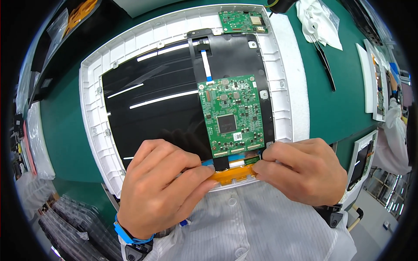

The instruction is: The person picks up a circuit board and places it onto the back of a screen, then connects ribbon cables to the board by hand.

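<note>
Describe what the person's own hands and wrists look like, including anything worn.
The left hand and right hand are ungloved. A bright blue band circles the left wrist. A black device with a round, lens-like part sits below it; a similar unit is at the right wrist. The garment is pale with thin stripes.

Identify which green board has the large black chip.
The larger board, near picture centre; the smaller board, up top, shows a pale square part.
</note>
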Demonstrator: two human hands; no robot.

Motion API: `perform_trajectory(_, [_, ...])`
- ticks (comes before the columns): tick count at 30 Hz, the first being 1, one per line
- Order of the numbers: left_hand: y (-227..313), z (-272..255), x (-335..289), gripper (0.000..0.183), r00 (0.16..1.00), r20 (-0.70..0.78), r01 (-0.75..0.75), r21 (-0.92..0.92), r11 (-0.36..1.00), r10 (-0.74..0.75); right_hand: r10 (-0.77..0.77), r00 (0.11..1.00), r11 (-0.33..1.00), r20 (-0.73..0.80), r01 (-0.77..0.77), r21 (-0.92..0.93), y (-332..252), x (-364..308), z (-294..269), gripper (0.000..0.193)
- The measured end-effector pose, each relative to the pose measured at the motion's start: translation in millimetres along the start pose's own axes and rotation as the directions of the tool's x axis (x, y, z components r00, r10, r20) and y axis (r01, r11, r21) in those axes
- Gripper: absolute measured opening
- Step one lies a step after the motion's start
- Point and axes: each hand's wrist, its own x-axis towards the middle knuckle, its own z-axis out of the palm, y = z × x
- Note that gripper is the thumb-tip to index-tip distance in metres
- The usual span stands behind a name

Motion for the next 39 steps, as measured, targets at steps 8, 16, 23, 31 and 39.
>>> perform_trajectory(8, [2.5, 1.8, 2.1, 0.023, 0.999, 0.016, -0.034, -0.031, 0.999, 0.035, -0.046, 0.990, 0.992, 0.130, 0.061, -0.112, -2.0, 11.0, -22.4, 0.023])
perform_trajectory(16, [4.0, -4.4, 1.8, 0.023, 0.997, 0.051, -0.065, 0.021, 0.998, 0.064, -0.087, 0.976, 0.974, 0.198, 0.125, -0.189, -2.8, 16.4, -22.2, 0.020])
perform_trajectory(23, [0.1, -5.0, 3.3, 0.022, 0.996, 0.067, -0.056, 0.014, 0.998, 0.055, -0.087, 0.987, 0.987, 0.136, 0.104, -0.125, 6.5, 13.9, -16.4, 0.015])
perform_trajectory(31, [-6.0, -15.6, -1.3, 0.017, 1.000, 0.012, -0.021, 0.071, 0.997, 0.020, -0.071, 0.988, 0.997, 0.137, 0.072, 0.000, 9.6, 22.7, -13.8, 0.015])
perform_trajectory(39, [-7.6, 13.9, -4.4, 0.010, 0.987, -0.134, -0.088, 0.043, 0.995, 0.093, 0.094, 0.994, 0.995, 0.058, -0.096, 0.039, -2.9, 17.8, -12.9, 0.010])
